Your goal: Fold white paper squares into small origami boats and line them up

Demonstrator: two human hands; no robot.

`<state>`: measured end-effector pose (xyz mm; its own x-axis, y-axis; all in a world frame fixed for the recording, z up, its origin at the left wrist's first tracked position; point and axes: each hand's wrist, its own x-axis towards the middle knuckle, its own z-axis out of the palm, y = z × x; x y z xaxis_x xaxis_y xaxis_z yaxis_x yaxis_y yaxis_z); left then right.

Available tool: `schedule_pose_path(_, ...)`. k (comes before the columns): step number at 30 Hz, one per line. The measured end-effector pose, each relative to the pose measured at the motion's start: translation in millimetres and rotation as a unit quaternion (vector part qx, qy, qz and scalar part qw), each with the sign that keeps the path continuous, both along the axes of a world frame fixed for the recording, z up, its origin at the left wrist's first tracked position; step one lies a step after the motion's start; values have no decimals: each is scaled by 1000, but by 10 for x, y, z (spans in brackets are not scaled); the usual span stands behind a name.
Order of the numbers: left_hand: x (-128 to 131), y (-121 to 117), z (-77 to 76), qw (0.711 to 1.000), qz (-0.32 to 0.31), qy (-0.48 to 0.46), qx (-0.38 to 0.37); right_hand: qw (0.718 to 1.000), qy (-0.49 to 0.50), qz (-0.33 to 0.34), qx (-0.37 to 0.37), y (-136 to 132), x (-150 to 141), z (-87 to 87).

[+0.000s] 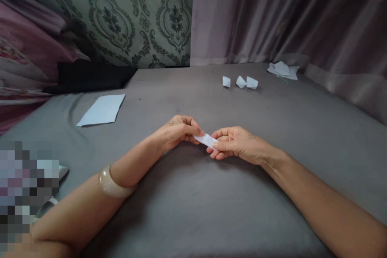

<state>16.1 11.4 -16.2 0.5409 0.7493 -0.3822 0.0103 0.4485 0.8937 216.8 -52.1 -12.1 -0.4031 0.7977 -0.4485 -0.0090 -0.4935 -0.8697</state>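
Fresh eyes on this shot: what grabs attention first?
A narrow white paper strip is pinched at centre between the fingers of the left hand and right hand. Farther back, three small folded white paper shapes sit on the grey fabric surface, with a flat pale paper sheet to the left. A glossy cream bangle circles the left forearm.

You have one left hand (178, 133), one right hand (238, 145), one paper strip (206, 140), three folded paper pieces (241, 82), one paper sheet (101, 111), one paper pile (282, 70) and one bangle (115, 183) in view.
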Motion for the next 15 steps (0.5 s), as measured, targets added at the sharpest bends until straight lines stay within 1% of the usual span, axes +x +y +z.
schedule_pose_path(3,49,-26,7,995,69,-72,-2,996,1,-88,18,8,-33,-3)
schedule_pose_path(5,88,-75,14,990,90,-109,-1,990,7,-134,37,10,-59,-24)
schedule_pose_path(6,110,-107,15,989,92,-112,2,988,12,-149,46,11,-74,-40)
schedule_pose_path(8,151,-176,5,991,95,-95,10,984,21,-166,60,7,-106,-78)
schedule_pose_path(11,192,-248,-22,988,123,-86,27,982,25,-171,72,-7,-160,-117)
schedule_pose_path(15,180,-257,-29,987,137,-74,35,982,7,-176,68,-29,-215,-107)
